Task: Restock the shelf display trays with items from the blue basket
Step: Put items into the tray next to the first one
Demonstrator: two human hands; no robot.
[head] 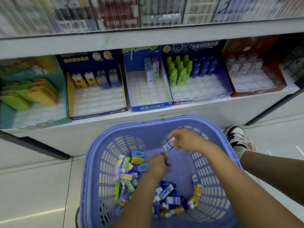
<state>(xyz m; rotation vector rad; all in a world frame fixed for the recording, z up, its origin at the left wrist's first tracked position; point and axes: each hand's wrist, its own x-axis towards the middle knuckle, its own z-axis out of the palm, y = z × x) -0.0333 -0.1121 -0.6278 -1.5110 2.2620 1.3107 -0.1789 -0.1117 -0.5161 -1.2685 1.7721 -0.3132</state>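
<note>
White shelving (148, 41) stands low along the wall. Its upper level is a smear of packets behind a clear front, too blurred to read. Beneath it five display trays sit side by side. A teal tray (5, 116), cut off at the left edge, holds flat green and yellow pieces. Next comes a yellow-sided tray (69, 96) with a few small carton-shaped things at the back. A blue tray (151, 108) has two tall packs (151, 71) upright at its rear, and a navy tray (181, 46) holds green bottles (178, 71) and blue bottles (204, 65). The last is a red tray (259, 92) whose clear contents I can hardly make out.

On the tiled floor (32, 186) just in front stands the blue basket (164, 119), its near rim lost below the frame. Loose small packs (126, 175) lie heaped in its bottom, partly covered by the person's forearms.

Both hands are inside the basket. The right hand (185, 141) has its fingers curled round a small blue-and-white box (168, 144), lifted above the heap. The left hand (157, 166) is lower, its fingertips pinched on a dark purple piece (166, 162). Motion blur hides what that piece is.

A patterned shoe (235, 134) shows past the basket's right side.
</note>
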